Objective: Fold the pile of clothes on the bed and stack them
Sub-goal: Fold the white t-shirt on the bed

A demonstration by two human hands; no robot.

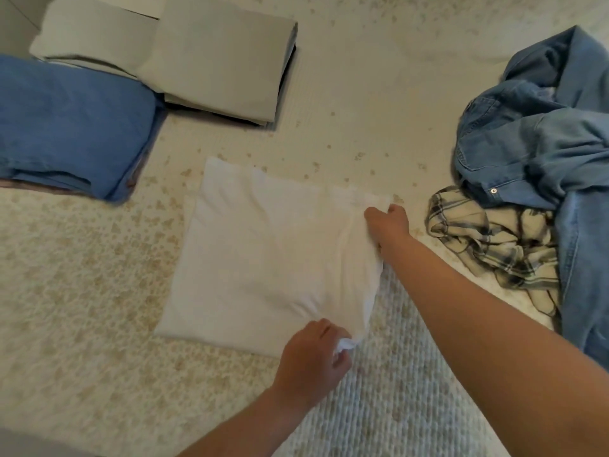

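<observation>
A white garment point(260, 255) lies partly folded in the middle of the bed. My left hand point(313, 361) pinches its near right corner, with the cloth bunched between the fingers. At the far right corner my right hand point(389, 222) grips the edge of the same garment. To the right sits the unfolded pile: a crumpled denim shirt point(540, 133) and a plaid cream shirt point(494, 245). Folded clothes are at the far left: a blue denim stack point(72, 127), a grey-beige stack point(224, 64) and a pale one point(95, 31) behind it.
The bed cover point(82, 308) is cream with a small beige floral print; a ribbed white strip point(395, 390) runs under my arms. Open cover lies between the white garment and the folded stacks, and along the back.
</observation>
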